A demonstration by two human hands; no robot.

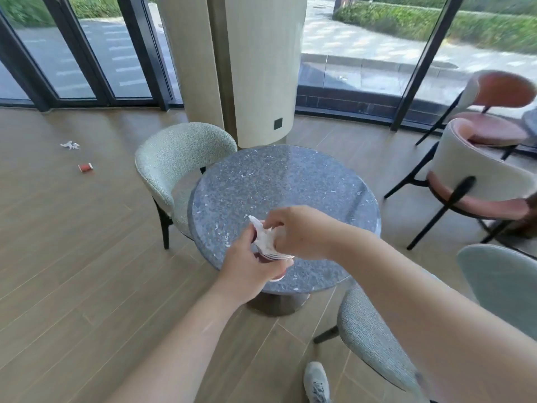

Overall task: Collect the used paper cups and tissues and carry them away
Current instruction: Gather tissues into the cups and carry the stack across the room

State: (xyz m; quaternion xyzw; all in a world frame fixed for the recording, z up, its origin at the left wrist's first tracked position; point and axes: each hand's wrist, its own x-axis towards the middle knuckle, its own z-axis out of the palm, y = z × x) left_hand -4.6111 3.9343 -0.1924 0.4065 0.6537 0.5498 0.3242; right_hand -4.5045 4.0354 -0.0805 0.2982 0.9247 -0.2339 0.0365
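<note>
Above the near edge of the round speckled table [279,181], the left hand [250,269] grips a stack of paper cups [274,258] while the right hand [299,231] pinches a white tissue [263,235] into its top; another tissue [70,145] and red cup [85,167] lie on the floor, far left

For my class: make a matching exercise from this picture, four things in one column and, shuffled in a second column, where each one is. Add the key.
Things
1. stacked paper cups
2. crumpled tissue
3. lone red cup
4. grey shoe

Places
A. lying on its side on the floor, far left
B. on the floor at the bottom edge
C. in the left hand, over the round table
D. on the floor, just beyond the fallen cup

Pairs: 1-C, 2-D, 3-A, 4-B
</note>
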